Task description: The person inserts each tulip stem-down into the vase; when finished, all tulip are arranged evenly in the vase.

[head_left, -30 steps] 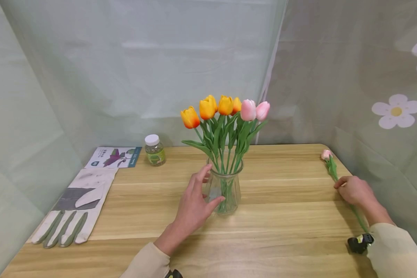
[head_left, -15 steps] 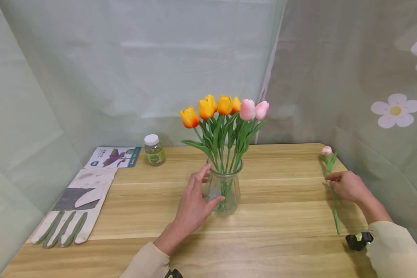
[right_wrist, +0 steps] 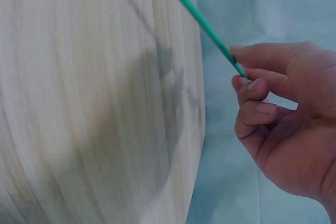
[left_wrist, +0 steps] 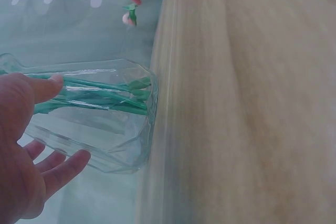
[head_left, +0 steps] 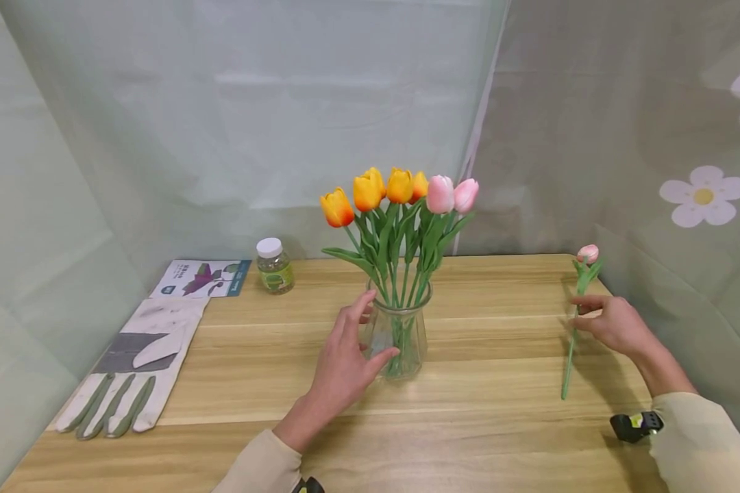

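Observation:
A clear glass vase (head_left: pixel 416 339) stands upright on the table, holding several orange tulips (head_left: pixel 366 192) and pink tulips (head_left: pixel 440 195). My left hand (head_left: pixel 340 363) is curved round its left side, thumb across the front. In the left wrist view, thumb and fingers lie on either side of the glass vase (left_wrist: pixel 113 153); how firmly they press I cannot tell. At the table's right side my right hand (head_left: pixel 617 325) pinches a single pink tulip (head_left: pixel 588 254) just below its leaves. Its green stem (right_wrist: pixel 194 11) is raised off the wood in the right wrist view, casting a shadow.
On the left lie a pair of white and grey work gloves (head_left: pixel 138 356) and a printed card (head_left: pixel 203 279). Beside the card stands a small jar (head_left: pixel 275 267) with a white lid. Pale curtains (head_left: pixel 284 103) surround the wooden table (head_left: pixel 487 424).
My right hand has lifted the pink tulip from the table's right edge and moved slightly left, the stem swinging left and more upright. The left hand and vase have stayed in place.

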The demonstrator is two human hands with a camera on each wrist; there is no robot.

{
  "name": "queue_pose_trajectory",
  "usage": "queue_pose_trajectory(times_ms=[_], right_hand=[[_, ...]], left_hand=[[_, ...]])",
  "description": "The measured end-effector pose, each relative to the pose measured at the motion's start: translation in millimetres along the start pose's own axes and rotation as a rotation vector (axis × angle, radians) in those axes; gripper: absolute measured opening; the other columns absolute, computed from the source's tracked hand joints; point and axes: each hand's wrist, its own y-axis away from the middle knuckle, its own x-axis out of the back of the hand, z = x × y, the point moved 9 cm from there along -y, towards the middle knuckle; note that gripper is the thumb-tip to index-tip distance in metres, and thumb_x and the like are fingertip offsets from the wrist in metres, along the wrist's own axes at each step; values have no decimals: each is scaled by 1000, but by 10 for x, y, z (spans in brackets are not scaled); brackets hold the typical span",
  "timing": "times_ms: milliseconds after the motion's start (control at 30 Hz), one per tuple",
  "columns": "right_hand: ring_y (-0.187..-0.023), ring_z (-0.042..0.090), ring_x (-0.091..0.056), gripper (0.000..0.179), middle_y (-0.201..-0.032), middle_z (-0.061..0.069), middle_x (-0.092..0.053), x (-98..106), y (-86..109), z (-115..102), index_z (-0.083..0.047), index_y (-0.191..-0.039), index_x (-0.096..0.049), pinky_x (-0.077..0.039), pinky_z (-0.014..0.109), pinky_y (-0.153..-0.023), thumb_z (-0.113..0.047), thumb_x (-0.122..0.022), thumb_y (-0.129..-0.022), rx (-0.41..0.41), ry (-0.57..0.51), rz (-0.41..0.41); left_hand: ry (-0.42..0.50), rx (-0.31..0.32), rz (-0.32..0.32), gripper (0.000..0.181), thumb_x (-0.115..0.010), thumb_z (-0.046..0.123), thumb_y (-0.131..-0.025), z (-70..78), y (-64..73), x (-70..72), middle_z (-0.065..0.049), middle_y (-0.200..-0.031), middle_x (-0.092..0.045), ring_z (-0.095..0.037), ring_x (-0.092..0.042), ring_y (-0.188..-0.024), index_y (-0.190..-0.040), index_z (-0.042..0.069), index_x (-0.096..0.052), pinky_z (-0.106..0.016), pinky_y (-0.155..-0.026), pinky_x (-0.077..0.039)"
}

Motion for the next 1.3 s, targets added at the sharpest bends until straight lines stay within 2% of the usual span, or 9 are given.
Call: queue_pose_trajectory(times_ms=[167,400,600,867,967,1100,1300], right_hand=[[-82,14,-67,57,-121,33,-68,-9,13,-40,10,-141,-59,-48,25,-62,-21,-75,-96,-18,-45,6],[-81,13,-62,57,-123,31,-67,2,30,-139,9,-142,-59,-47,24,-62,-22,-76,-97,-28,-87,50],[-85,16,-63,58,-127,34,-64,-29,50,-197,9,-144,-57,-49,23,-64,-24,-74,-98,-38,-135,36],[-92,19,-63,58,-128,27,-64,-66,66,-286,5,-144,-60,-51,22,-66,-29,-75,-99,-42,-188,75],[-89,15,-63,57,-128,25,-64,-81,57,-351,5,-143,-61,-51,22,-65,-29,-74,-99,-45,-232,96],[-80,1,-61,57,-127,22,-62,-114,44,-425,4,-144,-60,-52,22,-64,-30,-73,-100,-52,-294,115],[-80,-1,-63,56,-127,19,-60,-179,29,-514,4,-143,-61,-54,22,-65,-29,-73,-99,-65,-360,122]], left_hand=[[-4,-5,5,105,-95,16,-78,0,-4,5,-13,-135,-57,-30,-67,-115,-159,25,-29,-27,-71,-65],[-9,-11,11,105,-96,16,-78,6,-7,14,-13,-136,-57,-30,-67,-115,-158,25,-29,-28,-71,-65],[3,-6,4,104,-95,16,-78,10,-4,13,-13,-136,-57,-31,-67,-115,-158,25,-30,-29,-71,-66],[40,-23,8,100,-92,9,-80,6,7,30,-13,-129,-59,-31,-66,-115,-158,24,-32,-30,-69,-66],[48,-21,9,100,-92,8,-80,3,6,35,-13,-129,-59,-31,-66,-115,-159,24,-32,-30,-70,-66],[47,-16,7,100,-92,9,-80,2,5,35,-13,-129,-59,-31,-67,-115,-159,25,-32,-29,-70,-66],[34,-20,7,100,-92,10,-81,9,-4,27,-13,-130,-60,-30,-67,-115,-159,25,-32,-24,-71,-64]])
